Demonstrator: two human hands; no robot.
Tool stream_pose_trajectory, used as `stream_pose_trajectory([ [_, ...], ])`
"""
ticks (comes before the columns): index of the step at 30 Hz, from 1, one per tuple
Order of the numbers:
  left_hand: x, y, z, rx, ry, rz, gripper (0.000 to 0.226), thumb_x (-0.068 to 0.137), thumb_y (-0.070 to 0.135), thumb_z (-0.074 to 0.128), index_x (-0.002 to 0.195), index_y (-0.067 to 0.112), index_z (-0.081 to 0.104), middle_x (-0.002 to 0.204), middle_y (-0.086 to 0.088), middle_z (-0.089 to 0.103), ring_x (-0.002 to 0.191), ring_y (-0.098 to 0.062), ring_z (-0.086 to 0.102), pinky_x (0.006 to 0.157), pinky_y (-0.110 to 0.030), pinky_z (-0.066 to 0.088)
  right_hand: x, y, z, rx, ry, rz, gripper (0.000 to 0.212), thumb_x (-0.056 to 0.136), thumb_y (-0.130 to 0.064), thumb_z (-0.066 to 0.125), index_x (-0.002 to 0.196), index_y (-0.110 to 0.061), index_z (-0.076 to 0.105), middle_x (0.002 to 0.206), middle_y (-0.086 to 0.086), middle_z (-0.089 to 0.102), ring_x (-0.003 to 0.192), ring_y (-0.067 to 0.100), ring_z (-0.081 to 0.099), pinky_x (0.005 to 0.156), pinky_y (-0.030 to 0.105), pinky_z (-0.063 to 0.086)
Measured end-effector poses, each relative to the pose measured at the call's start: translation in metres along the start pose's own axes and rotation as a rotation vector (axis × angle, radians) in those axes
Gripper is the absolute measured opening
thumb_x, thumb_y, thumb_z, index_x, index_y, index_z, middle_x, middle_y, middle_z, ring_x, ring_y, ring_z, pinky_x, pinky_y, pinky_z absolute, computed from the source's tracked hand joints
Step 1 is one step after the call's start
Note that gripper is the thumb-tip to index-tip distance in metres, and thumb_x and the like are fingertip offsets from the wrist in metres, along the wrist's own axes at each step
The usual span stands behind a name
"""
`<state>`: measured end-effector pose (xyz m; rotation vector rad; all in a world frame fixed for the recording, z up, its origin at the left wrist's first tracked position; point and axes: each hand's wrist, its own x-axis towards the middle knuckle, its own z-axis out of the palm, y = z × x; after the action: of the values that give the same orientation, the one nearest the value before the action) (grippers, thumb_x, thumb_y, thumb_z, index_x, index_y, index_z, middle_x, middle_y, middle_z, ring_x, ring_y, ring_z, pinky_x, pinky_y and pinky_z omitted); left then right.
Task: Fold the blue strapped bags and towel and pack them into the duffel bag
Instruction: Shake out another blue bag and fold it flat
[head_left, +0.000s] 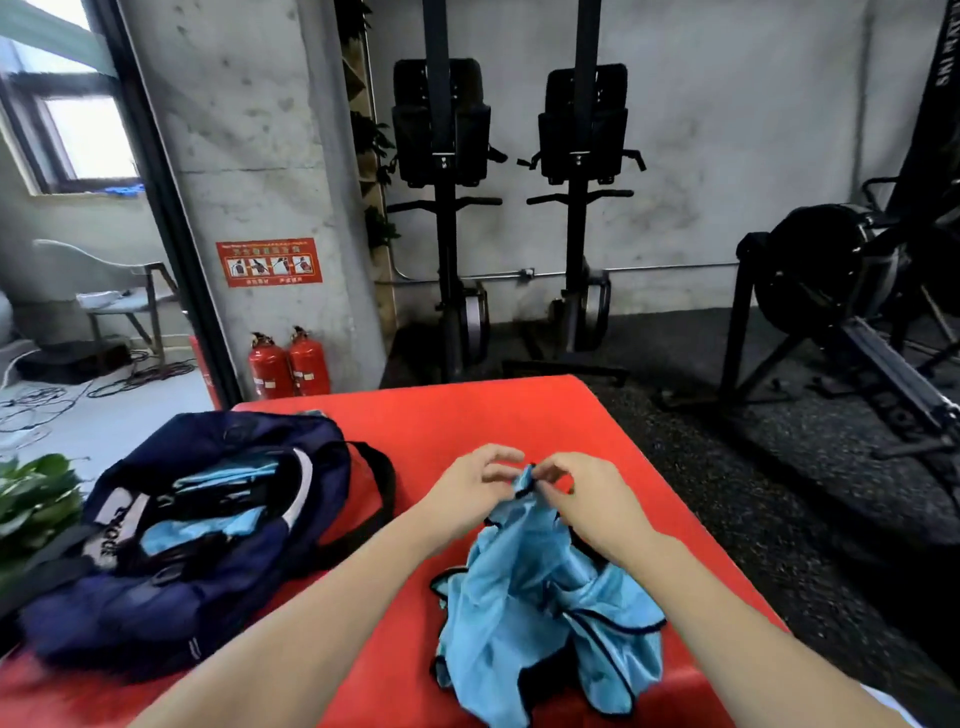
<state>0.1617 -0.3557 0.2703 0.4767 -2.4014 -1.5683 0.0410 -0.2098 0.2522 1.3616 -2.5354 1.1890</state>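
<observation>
Your left hand (470, 486) and your right hand (582, 493) meet at the top edge of the light blue strapped bag (540, 608). Each hand pinches this edge with curled fingers, and the two pinches are just beside each other. From the grip, the rest of the bag hangs down toward you and lies crumpled on the red mat (467, 415), its black-trimmed edges spread below your wrists. To the left of the grip, well apart from it, the dark navy duffel bag (171, 545) lies open on the same mat. Inside its opening you can see light blue fabric (208, 519). Its black strap (382, 480) curves out toward your left forearm.
</observation>
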Motion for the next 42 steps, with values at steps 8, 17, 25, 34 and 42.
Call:
stream_pose_trajectory([
  [8, -0.008, -0.061, 0.032, -0.272, -0.052, -0.107, 0.067, 0.066, -0.004, 0.047, 0.127, 0.019, 0.058, 0.117, -0.008, 0.072, 0.11, -0.021, 0.066, 0.092, -0.043, 0.053, -0.03, 0.032, 0.042, 0.06, -0.112, -0.08, 0.059, 0.076, -0.03, 0.065, 0.127, -0.056, 0.049, 0.133, -0.032, 0.033, 0.105, 0.005, 0.055, 0.088, 0.037, 0.053],
  [17, 0.009, -0.057, 0.018, -0.213, -0.085, -0.122, 0.074, 0.077, -0.011, 0.046, 0.143, 0.023, 0.045, 0.123, -0.002, 0.069, 0.116, -0.023, 0.063, 0.086, -0.031, 0.049, -0.012, 0.045, 0.028, -0.046, -0.159, -0.234, 0.022, 0.082, -0.024, 0.077, 0.1, -0.036, 0.071, 0.139, -0.021, 0.044, 0.126, 0.011, 0.036, 0.106, 0.033, 0.039],
  [25, 0.01, -0.055, 0.019, -0.188, -0.092, -0.076, 0.069, 0.087, -0.021, 0.038, 0.143, 0.018, 0.044, 0.124, -0.006, 0.068, 0.106, -0.021, 0.069, 0.093, -0.034, 0.053, -0.019, 0.056, 0.023, -0.133, -0.32, -0.207, 0.039, 0.082, -0.007, 0.066, 0.105, -0.039, 0.071, 0.155, -0.012, 0.031, 0.141, 0.016, 0.019, 0.11, 0.033, 0.027],
  [34, 0.006, -0.073, 0.029, 0.227, 0.021, 0.058, 0.047, 0.091, 0.015, 0.065, 0.131, 0.035, 0.055, 0.111, 0.017, 0.071, 0.085, -0.006, 0.066, 0.078, -0.02, 0.047, -0.028, 0.08, 0.004, -0.182, -0.045, 0.009, 0.013, 0.077, -0.017, 0.072, 0.085, -0.027, 0.067, 0.133, -0.006, 0.055, 0.125, 0.021, 0.039, 0.106, 0.041, 0.038],
  [42, 0.012, -0.076, 0.046, 0.432, 0.099, 0.086, 0.041, 0.088, 0.045, 0.07, 0.127, 0.04, 0.058, 0.111, 0.021, 0.063, 0.119, -0.004, 0.04, 0.104, -0.037, 0.028, -0.038, 0.089, 0.003, -0.218, -0.031, 0.003, 0.015, 0.083, -0.017, 0.069, 0.096, -0.02, 0.075, 0.125, -0.004, 0.061, 0.122, 0.02, 0.047, 0.107, 0.029, 0.035],
])
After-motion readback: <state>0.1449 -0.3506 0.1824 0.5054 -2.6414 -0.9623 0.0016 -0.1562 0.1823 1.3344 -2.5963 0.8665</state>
